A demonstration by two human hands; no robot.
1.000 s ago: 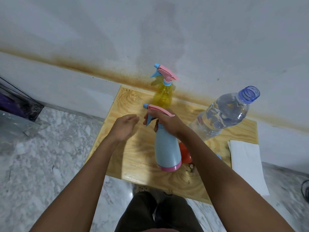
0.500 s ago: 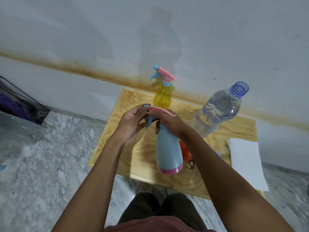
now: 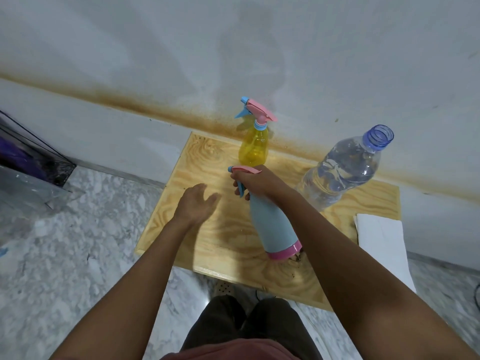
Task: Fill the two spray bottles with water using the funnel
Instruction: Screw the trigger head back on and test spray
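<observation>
— Progress on the filling?

— Not begun, by my judgement. The pale-blue plastic spray bottle with the pink base (image 3: 275,224) is near the middle of the plywood worktop (image 3: 207,157), trigger head on. The right hand (image 3: 255,181) has its fingers wrapped round the neck. The left hand (image 3: 197,203) hovers beside it, fingers loose and holding nothing.

— The second bottle?

— The yellow translucent spray bottle (image 3: 253,146) stands at the back by the wall, head fitted. The clear, uncapped plastic water bottle (image 3: 342,172) stands to its right. No funnel in sight.

The person wears dark trousers (image 3: 244,326) and a dusty-red top (image 3: 233,350), seen at the lower edge. Both forearms (image 3: 155,258) are bare, like the left hand (image 3: 194,203) and right hand (image 3: 257,181).
</observation>
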